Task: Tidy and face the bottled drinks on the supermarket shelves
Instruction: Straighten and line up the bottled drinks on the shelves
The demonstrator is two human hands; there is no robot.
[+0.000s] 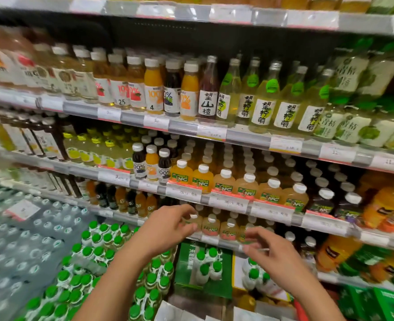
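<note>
grey metal supermarket shelving fills the whole view, several tiers slanting down to the right; clear plastic price-tag strips with white and red paper labels run along each front edge; dark back panel behind the upper tier, in shadow; even bright light from above; left side blurred; no floor or wall in view

Far-left bottles are motion-blurred, labels unreadable. Price tags are illegible. Top-shelf bottles are cropped by the upper edge.
</note>
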